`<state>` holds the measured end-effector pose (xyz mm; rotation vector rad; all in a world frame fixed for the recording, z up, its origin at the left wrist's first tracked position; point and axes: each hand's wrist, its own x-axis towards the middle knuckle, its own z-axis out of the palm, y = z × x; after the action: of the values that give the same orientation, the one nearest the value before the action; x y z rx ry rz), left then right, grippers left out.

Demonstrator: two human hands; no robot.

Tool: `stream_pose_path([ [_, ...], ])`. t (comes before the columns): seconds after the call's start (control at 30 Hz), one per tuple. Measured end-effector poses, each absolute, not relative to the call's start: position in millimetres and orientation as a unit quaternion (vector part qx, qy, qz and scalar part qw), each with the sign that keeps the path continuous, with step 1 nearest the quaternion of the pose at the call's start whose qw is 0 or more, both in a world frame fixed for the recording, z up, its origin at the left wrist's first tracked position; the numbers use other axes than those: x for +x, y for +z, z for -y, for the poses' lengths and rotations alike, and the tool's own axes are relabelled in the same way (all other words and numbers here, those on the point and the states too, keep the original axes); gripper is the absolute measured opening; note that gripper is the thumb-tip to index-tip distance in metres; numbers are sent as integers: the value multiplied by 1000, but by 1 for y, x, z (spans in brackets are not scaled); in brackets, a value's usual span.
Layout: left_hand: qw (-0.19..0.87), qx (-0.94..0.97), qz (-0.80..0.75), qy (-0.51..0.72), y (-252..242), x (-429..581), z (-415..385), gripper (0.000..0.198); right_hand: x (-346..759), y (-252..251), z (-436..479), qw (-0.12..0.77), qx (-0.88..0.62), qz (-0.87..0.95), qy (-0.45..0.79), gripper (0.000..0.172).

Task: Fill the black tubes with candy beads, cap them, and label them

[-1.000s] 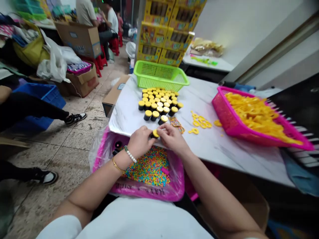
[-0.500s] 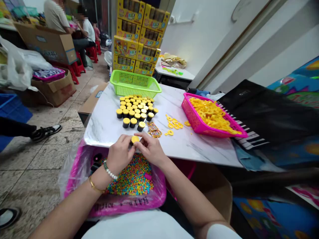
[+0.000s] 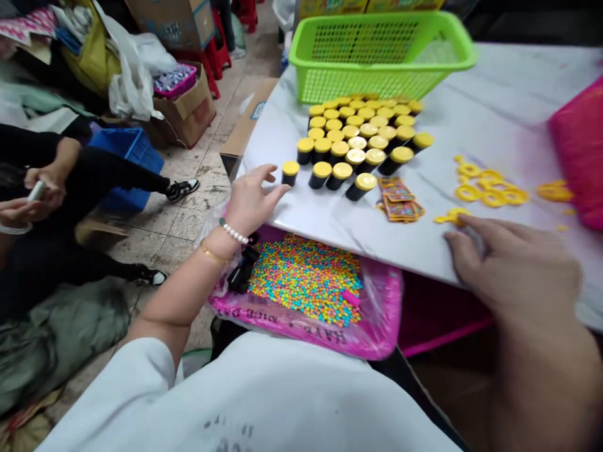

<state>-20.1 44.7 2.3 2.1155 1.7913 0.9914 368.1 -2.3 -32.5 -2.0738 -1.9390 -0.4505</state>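
At the table's near-left edge my left hand (image 3: 252, 198) is open, thumb and fingers apart, just beside a small black tub with a yellow lid (image 3: 290, 172) that stands upright. Several more such yellow-lidded tubs (image 3: 357, 143) stand in rows behind it. My right hand (image 3: 518, 270), blurred, reaches over the table on the right. Its thumb and forefinger are apart, with the fingertips at a small yellow plastic ring piece (image 3: 453, 216). More yellow ring pieces (image 3: 492, 188) lie beyond it. Small orange printed packets (image 3: 400, 199) lie stacked between my hands.
A pink tray (image 3: 393, 314) lined with clear plastic holds coloured beads (image 3: 306, 276) and black tubs (image 3: 241, 270) below the table edge. A green basket (image 3: 358, 75) stands behind the tubs, a pink basket (image 3: 581, 150) at right. A seated person holding something white is at left.
My hands have parted. The tub they held together now stands on the table by my left hand. My right hand has moved right to the yellow ring pieces. The view has turned left and down.
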Motion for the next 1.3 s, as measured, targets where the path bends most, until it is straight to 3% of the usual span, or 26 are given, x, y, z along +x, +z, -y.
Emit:
stream_pose_path([
  [0.1,57,757,-590,274,-2,-37,9,17,367,-37,11,181,-694,678,-159,37],
  [0.17,73,810,-569,123,-9,-48,39,17,363,-38,12,194,-680,690,-153,38],
  [0.27,49,794,-597,-101,-23,-53,60,33,353,-42,10,208,-678,691,-141,35],
  [0.37,46,774,-604,-181,-33,-42,57,46,340,-50,10,253,-665,689,-140,26],
  [0.5,71,860,-478,-165,-35,-20,50,29,334,-54,13,309,-648,681,-141,20],
  [0.6,116,916,-361,-131,-33,-9,55,25,333,-50,15,303,-654,680,-134,22],
  [0.7,146,918,-353,-105,-31,-4,57,17,332,-45,16,293,-668,673,-121,26],
  [0.8,111,910,-386,-102,-32,1,55,11,329,-41,16,284,-682,666,-106,27],
  [0.97,102,943,-303,-91,-42,25,60,27,326,-38,17,282,-695,657,-76,29],
  [1.1,141,965,-217,-48,-49,44,64,24,324,-38,16,290,-695,654,-75,25],
  [1.3,206,922,-316,86,-38,25,48,47,331,-31,21,262,-678,684,-58,25],
])
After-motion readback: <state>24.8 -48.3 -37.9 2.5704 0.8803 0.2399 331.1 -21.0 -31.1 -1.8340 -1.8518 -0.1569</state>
